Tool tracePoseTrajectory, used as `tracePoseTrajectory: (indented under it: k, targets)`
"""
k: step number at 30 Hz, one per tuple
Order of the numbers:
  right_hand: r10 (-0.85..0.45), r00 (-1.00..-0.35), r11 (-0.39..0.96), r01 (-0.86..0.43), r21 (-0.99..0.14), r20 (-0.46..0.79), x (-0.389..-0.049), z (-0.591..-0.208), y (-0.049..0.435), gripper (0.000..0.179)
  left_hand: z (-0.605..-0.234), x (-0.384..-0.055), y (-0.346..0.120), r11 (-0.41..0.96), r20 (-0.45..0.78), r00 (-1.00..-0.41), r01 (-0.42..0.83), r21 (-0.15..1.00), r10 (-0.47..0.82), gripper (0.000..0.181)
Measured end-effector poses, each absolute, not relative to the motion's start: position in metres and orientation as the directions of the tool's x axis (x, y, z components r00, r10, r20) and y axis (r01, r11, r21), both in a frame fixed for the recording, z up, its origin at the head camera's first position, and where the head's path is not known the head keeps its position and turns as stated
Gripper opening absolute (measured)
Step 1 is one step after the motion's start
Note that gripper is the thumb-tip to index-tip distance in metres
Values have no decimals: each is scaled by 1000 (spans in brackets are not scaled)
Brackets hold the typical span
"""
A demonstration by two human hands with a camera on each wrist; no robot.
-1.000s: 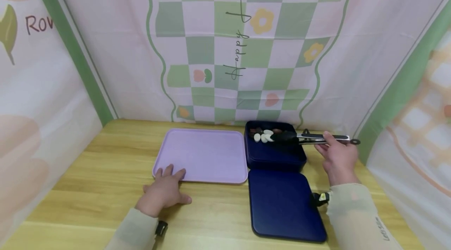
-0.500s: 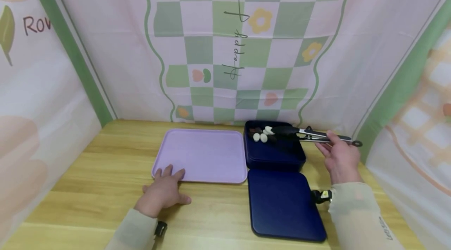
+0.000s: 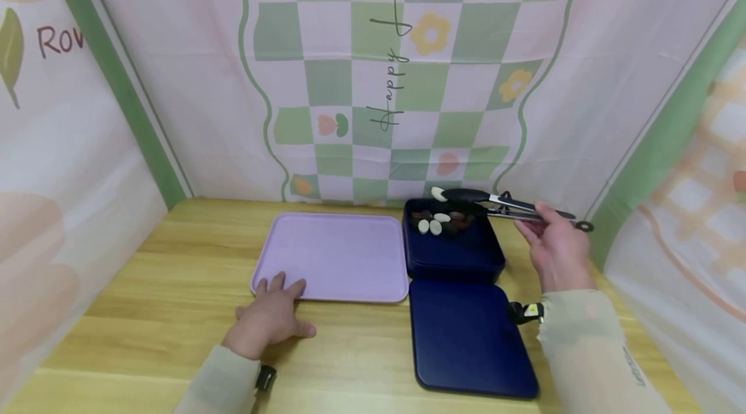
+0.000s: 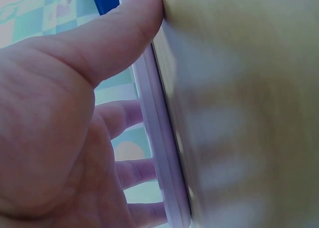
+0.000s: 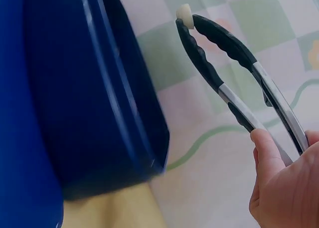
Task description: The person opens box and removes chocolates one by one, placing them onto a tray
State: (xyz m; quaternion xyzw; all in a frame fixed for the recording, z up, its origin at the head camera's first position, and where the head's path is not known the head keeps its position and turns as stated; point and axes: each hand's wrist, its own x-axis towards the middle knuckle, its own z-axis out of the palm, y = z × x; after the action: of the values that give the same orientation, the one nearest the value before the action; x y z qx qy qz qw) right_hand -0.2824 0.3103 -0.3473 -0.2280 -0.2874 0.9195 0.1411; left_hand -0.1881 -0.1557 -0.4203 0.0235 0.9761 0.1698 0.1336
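In the head view my right hand (image 3: 558,247) grips black-and-silver tongs (image 3: 469,195) above the back of a dark blue box (image 3: 457,265). Pinched in their tips is a small white oval piece (image 3: 438,194), its two ends near the black tips in the right wrist view (image 5: 185,16). Inside the box lie three similar white ovals (image 3: 436,227) and several brown pieces (image 3: 460,222). My left hand (image 3: 268,320) rests, fingers spread, over the near left edge of a lilac tray (image 3: 350,258). Its thumb lies out toward the wooden table.
A flat dark blue lid (image 3: 473,343) lies on the table (image 3: 146,297) just in front of the box. The tray stands close against the box's left side. Behind everything hangs a checked, printed curtain (image 3: 379,83).
The tongs first shifted among the white ovals in the box. Now they have risen out of it with one oval between their tips. My left hand has stayed on the tray.
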Motion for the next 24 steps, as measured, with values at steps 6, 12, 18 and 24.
tracePoseTrajectory:
  k: [6,12,18,24]
  targets:
    - [400,-864,-777,-141,-614,-307,-287,-333,287,27,-421,-188,-157,942,-247,-964,8,335,95,95]
    - [443,-862,-711,-170,-683,-247,-294,-326,254,37,-421,-188,-157,941,-248,-964,5,337,94,95]
    - [467,-871,-584,-174,-793,-153,-298,-327,214,45,-421,-189,-157,940,-251,-963,6,340,97,94]
    - [453,-889,-456,-162,-875,-72,-302,-331,174,34,-422,-189,-157,942,-244,-965,10,335,97,95]
